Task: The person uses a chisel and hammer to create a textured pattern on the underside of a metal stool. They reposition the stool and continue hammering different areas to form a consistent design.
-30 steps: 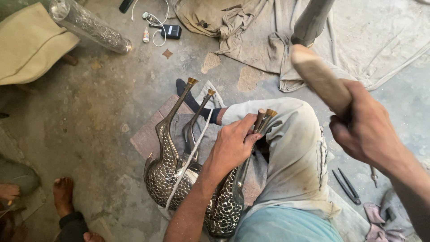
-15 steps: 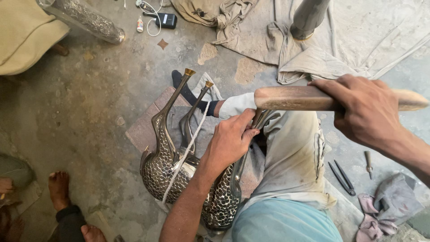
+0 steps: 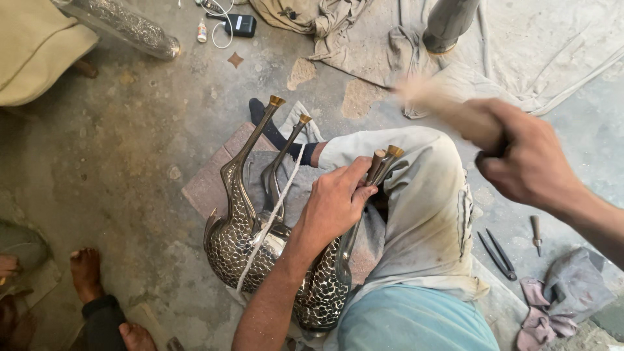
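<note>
Left hand (image 3: 335, 201) closed around thin wooden punch (image 3: 376, 165) on long-necked patterned metal bird's neck (image 3: 354, 227); right hand (image 3: 530, 162) gripping blurred wooden mallet (image 3: 448, 110), up high, right of punch.

We see rough grey concrete floor (image 3: 130, 162), stained, patched in 2 pale spots near top centre. Crumpled drop cloth (image 3: 533, 58) spread across upper right, dark pipe leg (image 3: 448, 26) standing on it. Tan cushion (image 3: 32, 45) at upper left. Reddish stone slab (image 3: 214, 175) lying flat on floor. Rag heap (image 3: 559, 299) at lower right. Light soft, even, daylight-like, no hard shadows.
</note>
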Tool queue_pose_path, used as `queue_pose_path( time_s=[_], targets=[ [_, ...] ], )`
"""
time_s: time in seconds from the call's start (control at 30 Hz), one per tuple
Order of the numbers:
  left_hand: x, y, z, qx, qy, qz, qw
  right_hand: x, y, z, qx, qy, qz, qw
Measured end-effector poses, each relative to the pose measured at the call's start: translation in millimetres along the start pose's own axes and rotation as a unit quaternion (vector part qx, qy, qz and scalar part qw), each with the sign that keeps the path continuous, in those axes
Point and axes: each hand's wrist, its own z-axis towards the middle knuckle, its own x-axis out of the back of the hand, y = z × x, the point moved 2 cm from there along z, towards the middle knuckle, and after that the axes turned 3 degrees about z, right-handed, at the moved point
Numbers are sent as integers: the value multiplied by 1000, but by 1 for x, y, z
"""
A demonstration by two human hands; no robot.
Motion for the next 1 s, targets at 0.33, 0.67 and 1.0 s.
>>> queue_pose_path(
  time_s=[0.33,0.67,1.0],
  targets=[
    [2,0,-2,-13,2,6,1000,-5,-1,0,38,-16,11,999],
    [3,1,-6,-3,-7,-12,1000,-9,-5,0,112,21,-195,974],
    [3,0,-9,18,-28,15,999,-15,9,1,-37,-12,9,999]
  ],
)
